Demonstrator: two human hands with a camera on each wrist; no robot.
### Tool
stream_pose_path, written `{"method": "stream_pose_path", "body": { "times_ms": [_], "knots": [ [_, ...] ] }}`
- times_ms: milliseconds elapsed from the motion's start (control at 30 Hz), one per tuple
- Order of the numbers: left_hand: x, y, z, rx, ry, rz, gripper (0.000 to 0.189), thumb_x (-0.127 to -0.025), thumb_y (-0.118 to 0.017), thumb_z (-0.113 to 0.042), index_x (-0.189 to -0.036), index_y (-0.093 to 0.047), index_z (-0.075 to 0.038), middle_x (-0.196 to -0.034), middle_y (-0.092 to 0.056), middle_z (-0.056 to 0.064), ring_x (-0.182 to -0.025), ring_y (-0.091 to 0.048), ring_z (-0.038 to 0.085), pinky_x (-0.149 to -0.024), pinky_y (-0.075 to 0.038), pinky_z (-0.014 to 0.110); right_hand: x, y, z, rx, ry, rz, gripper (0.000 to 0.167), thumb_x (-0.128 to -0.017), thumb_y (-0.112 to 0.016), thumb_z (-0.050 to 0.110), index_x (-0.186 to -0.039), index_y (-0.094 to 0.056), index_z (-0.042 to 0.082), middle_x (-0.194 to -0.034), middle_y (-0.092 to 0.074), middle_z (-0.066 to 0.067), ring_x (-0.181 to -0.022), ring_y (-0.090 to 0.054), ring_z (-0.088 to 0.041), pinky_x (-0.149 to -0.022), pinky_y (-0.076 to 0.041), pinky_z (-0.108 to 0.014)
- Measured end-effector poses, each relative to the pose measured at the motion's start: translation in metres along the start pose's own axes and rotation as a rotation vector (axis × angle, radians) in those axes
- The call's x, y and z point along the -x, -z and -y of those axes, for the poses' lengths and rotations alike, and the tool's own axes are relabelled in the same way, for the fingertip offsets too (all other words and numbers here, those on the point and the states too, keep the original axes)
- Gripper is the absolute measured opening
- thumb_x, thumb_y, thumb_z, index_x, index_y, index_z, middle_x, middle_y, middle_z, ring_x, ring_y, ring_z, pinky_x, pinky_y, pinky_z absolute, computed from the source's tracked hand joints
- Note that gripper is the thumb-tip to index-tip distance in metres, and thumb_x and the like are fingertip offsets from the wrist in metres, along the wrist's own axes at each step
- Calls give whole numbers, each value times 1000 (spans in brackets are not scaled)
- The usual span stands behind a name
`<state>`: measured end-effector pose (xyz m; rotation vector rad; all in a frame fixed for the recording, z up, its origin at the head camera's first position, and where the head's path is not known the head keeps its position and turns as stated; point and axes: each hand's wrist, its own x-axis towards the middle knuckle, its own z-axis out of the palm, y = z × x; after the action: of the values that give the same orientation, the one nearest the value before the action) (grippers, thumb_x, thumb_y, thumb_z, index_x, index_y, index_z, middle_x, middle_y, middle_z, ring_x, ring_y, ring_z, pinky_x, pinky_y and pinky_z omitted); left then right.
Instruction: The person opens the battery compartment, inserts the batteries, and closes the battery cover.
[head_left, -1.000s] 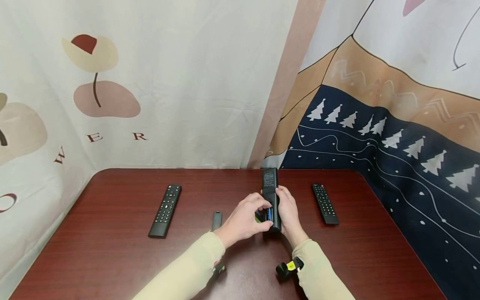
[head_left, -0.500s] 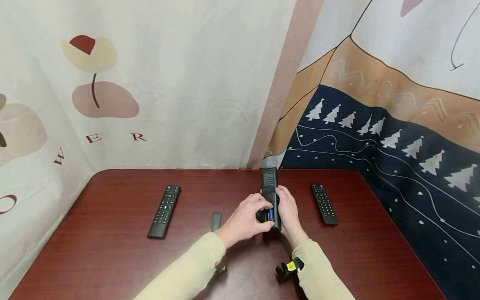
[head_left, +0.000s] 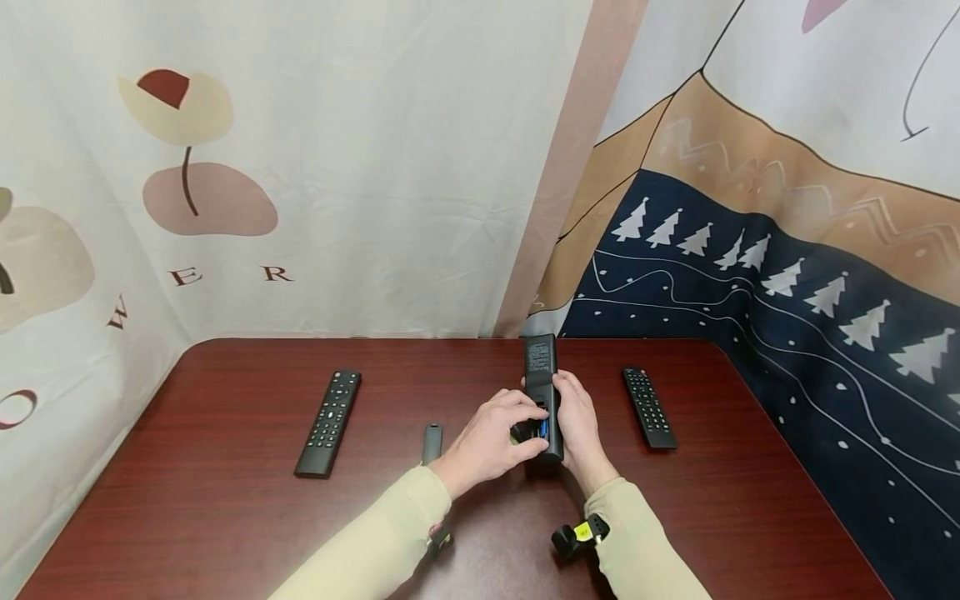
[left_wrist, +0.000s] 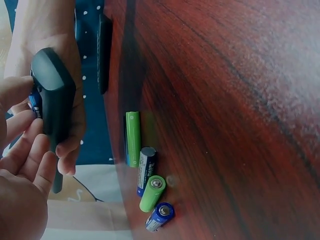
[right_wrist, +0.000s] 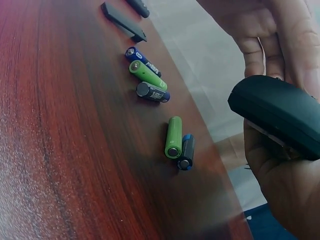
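Note:
My right hand [head_left: 579,425] grips a black remote control [head_left: 540,358] from its right side, back facing up and battery compartment uncovered. A blue battery [head_left: 544,427] shows in the compartment at the near end. My left hand [head_left: 486,437] pinches this battery by its two ends, between thumb and forefinger. In the left wrist view, the blue battery [left_wrist: 35,103] sits at the edge of the remote, partly hidden by fingertips. Below the hands, several loose batteries lie on the table, among them a green one [left_wrist: 132,139] and a blue one [left_wrist: 160,216].
One black remote [head_left: 328,425] lies face up at the left, another [head_left: 649,408] at the right. A dark battery cover [head_left: 432,442] lies beyond my left wrist. Printed curtains [head_left: 390,167] hang behind the brown table [head_left: 225,500].
The thumb and forefinger of my left hand have shifted very slightly right with the blue battery at the compartment. My right hand keeps holding the remote in nearly the same place.

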<state>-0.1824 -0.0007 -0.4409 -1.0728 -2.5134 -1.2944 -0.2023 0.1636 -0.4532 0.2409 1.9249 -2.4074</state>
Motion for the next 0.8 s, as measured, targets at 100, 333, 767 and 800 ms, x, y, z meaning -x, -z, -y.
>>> {"method": "stream_pose_path", "body": {
  "times_ms": [100, 333, 767, 800],
  "knots": [
    [0, 0, -1, 20, 4, -19, 33, -89, -82, -13, -119, -75, -3, -116, -71, 7, -106, -61, 21, -88, -54, 31, 0, 0, 0, 0, 3, -6, 38, -112, -32, 26, -137, -54, 8, -134, -61, -25, -85, -62, -20, -73, -53, -30],
    [-1, -1, 0, 29, 18, -66, 33, -84, -86, -12, -113, -74, -6, -107, -70, 5, -99, -60, 21, -86, -53, 31, 0, -1, 0, -20, 23, -6, 37, -112, -33, 24, -135, -53, 5, -135, -61, -29, -84, -64, -19, -74, -54, -30],
    [-3, -3, 1, 66, 120, -87, 35, -82, -89, -15, -112, -72, -9, -104, -65, 2, -99, -60, 19, -86, -56, 39, 3, -2, 2, -1, 13, -17, 36, -112, -32, 26, -135, -54, 8, -129, -65, -20, -87, -65, -20, -77, -56, -32],
    [-3, -3, 1, 72, 121, -87, 35, -82, -89, -14, -112, -72, -9, -104, -65, 3, -99, -61, 21, -86, -56, 40, 3, -2, 2, 2, 14, -18, 37, -112, -32, 26, -135, -54, 8, -129, -65, -20, -86, -65, -20, -77, -56, -32]
  ]
}}
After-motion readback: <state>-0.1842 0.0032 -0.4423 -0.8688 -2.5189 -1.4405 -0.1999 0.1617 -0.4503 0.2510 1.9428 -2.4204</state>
